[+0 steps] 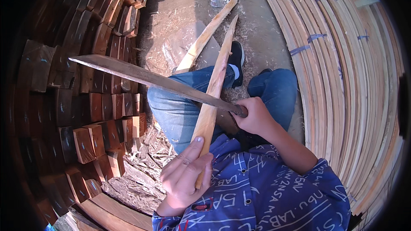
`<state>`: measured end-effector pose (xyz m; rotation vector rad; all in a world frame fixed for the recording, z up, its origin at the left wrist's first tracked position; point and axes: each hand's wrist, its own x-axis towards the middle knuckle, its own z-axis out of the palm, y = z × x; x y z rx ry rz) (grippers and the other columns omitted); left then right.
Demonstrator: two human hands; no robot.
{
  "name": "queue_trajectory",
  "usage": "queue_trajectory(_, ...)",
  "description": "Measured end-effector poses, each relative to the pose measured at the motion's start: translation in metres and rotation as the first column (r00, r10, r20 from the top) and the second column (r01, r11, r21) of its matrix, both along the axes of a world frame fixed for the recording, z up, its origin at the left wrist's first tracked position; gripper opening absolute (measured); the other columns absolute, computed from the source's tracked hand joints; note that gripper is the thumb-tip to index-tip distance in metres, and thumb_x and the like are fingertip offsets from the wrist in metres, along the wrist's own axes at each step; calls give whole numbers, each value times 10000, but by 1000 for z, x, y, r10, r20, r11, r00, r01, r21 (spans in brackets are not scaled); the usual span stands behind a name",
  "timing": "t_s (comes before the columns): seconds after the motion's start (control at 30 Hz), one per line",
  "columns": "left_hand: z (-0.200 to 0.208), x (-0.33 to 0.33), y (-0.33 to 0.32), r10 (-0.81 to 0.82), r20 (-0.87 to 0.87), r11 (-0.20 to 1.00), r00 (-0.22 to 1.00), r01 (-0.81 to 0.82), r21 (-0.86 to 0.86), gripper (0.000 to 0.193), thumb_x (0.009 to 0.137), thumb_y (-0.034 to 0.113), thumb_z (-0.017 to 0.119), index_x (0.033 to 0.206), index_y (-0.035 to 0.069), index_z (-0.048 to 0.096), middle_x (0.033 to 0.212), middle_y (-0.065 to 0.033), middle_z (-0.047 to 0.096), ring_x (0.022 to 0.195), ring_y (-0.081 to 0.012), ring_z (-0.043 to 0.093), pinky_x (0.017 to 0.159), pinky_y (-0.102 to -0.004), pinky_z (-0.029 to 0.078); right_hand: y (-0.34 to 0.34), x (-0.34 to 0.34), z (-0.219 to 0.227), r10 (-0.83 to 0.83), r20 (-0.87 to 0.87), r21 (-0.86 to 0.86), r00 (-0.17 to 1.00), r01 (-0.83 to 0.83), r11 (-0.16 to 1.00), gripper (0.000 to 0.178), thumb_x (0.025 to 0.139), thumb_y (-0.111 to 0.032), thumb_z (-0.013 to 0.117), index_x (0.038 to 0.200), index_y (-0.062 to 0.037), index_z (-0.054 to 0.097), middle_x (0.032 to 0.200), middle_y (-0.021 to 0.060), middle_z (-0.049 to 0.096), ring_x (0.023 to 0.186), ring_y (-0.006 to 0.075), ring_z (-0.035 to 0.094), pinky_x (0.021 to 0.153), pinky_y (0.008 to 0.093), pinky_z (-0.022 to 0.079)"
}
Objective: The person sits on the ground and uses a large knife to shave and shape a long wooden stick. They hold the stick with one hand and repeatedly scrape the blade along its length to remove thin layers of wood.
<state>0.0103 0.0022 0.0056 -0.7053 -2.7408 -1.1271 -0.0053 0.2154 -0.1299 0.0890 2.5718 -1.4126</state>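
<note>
A long machete [141, 76] lies across the view, its dark blade pointing left. My right hand [257, 115] is wrapped round the machete's handle. With the fingers closed, my left hand [188, 171] grips the near end of a pale wooden stake [217, 77], which slants away over my lap to a tapered far tip. The blade crosses over the stake at about its middle; whether it touches the wood I cannot tell. Beyond my left knee a second tapered wooden stake [209, 33] rests on the ground side, its near end hidden behind my leg.
Stacked reddish-brown timber blocks [102, 102] form a wall on the left. Long pale wooden strips [325, 85], bundled with blue ties, line the right. Bark and wood shavings [150, 167] cover the ground at the near left. A flat board [180, 40] lies ahead on bare earth.
</note>
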Motion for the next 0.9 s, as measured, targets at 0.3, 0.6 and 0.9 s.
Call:
queue_trajectory(0.3,-21,21,-23,93,102,995,990,-96,29,194,700,-77,749,864,6,686,1066,-245,696,931,-341,721,781,-351,593,-17,5,-11,14,-45,46,999,-12,999,156,712,-120,725,732,16,651,584,200,555,534,377,576,515,411,439)
queue_trajectory(0.6,-27,30,-6,51,78,997,996,-56,52,180,703,-69,745,859,1,689,1078,-257,689,944,-349,717,786,-354,586,-8,14,21,77,68,174,995,-88,981,146,702,-157,665,763,-26,678,694,180,651,706,396,651,667,465,526)
queue_trajectory(0.9,-26,33,-3,41,50,998,998,-43,52,193,689,-58,756,858,4,688,1074,-261,690,936,-337,722,771,-337,589,31,23,-42,-171,224,83,959,156,984,249,838,-180,689,764,52,639,584,194,560,533,287,572,556,424,431)
